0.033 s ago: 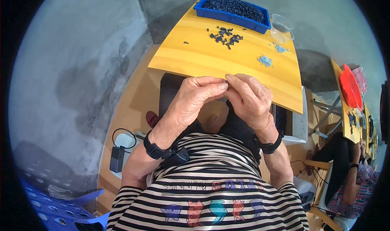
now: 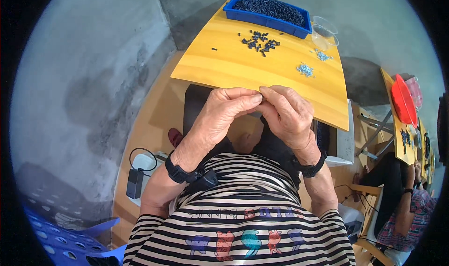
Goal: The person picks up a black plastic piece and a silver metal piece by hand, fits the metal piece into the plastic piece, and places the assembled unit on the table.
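Note:
My left hand and my right hand are held up together just over the near edge of the yellow table. Their fingertips pinch together on a tiny part that the fingers almost wholly hide. Each wrist carries a black band. Farther out on the table lies a loose heap of small dark parts. Beyond it stands a blue tray full of the same dark parts. Two small clusters of pale bluish pieces lie to the right, near clear plastic cups.
At the right stands another yellow table with a red tray, and another person sits by it. A white box with a black cable lies on the floor at my left. A blue plastic stool is at lower left.

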A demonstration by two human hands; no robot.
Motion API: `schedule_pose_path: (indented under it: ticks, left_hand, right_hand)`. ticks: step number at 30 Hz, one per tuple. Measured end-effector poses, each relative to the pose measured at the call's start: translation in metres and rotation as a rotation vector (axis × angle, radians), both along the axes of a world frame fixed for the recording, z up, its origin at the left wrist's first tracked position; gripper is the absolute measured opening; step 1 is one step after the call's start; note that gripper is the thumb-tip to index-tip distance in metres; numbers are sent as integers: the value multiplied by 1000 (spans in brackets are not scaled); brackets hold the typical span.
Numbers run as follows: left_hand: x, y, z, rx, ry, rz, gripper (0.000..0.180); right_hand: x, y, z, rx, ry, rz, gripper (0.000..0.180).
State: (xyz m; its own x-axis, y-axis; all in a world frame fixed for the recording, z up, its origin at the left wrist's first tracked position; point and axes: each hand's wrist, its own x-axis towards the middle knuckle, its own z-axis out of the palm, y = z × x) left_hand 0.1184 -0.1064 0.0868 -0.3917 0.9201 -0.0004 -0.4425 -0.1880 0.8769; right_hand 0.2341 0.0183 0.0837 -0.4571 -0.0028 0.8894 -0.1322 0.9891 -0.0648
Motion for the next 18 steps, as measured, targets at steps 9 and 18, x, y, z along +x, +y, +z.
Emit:
schedule_pose_path:
  ticks: [9, 18]
  left_hand:
    - [-8, 3, -10, 24, 127, -30, 21]
    - [-16, 7, -27, 29, -49, -29, 20]
  right_hand:
    - [-1, 1, 2, -10, -55, 48, 34]
    - [-11, 5, -1, -51, -105, 75, 30]
